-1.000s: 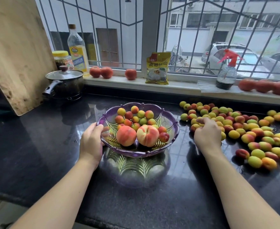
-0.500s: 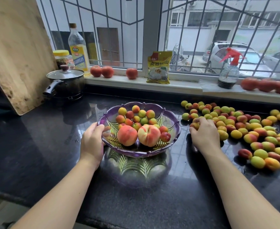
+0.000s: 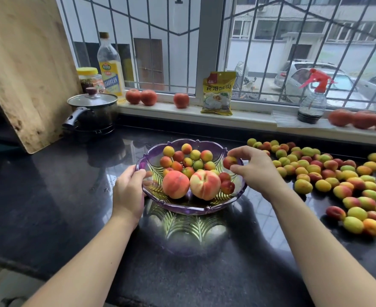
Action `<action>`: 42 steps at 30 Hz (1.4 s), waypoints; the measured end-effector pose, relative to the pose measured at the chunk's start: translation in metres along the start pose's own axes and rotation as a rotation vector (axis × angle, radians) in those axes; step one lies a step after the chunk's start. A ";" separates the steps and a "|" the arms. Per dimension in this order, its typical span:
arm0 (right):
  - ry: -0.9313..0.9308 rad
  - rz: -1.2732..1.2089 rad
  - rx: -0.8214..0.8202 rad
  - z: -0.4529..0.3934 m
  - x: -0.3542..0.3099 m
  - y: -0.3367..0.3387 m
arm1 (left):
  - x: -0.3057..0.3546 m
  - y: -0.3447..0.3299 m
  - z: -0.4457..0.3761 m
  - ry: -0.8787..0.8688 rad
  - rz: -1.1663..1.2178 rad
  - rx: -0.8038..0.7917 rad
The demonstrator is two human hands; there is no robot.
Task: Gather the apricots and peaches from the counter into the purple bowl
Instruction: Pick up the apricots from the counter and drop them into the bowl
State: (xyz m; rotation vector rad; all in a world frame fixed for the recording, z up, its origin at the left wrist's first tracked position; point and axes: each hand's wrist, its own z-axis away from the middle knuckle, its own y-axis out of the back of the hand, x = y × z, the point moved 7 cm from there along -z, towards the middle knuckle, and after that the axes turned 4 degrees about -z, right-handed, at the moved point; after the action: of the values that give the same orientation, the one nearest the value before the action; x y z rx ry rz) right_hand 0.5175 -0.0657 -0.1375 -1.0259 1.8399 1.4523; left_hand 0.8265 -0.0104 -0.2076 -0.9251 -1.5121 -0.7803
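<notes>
The purple bowl stands on the dark counter in the middle of the head view. Inside it lie two peaches at the front and several small apricots behind them. My left hand grips the bowl's left rim, thumb over the edge. My right hand hovers over the bowl's right rim and pinches a reddish apricot between thumb and fingers. A large pile of apricots covers the counter to the right of the bowl.
A lidded pot and a leaning wooden board stand at the back left. The windowsill carries tomatoes, an oil bottle, a yellow packet and a spray bottle.
My right hand has lifted an apricot from the pile and carried it left to above the bowl's right rim. My left hand still holds the rim.
</notes>
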 end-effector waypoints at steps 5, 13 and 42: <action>0.087 -0.089 0.235 0.005 0.005 0.013 | 0.001 0.000 0.002 0.007 -0.008 -0.012; -0.208 0.123 0.516 0.023 0.072 0.044 | -0.001 0.000 0.000 -0.002 -0.022 -0.026; 0.231 0.162 0.108 -0.023 -0.028 0.009 | 0.003 -0.001 0.003 -0.004 -0.031 -0.015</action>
State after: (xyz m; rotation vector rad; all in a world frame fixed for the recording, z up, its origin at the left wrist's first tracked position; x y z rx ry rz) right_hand 0.5258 -0.0810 -0.1045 -1.0483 2.1860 1.3528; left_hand 0.8243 -0.0082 -0.2050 -0.9165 -1.5292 -0.8135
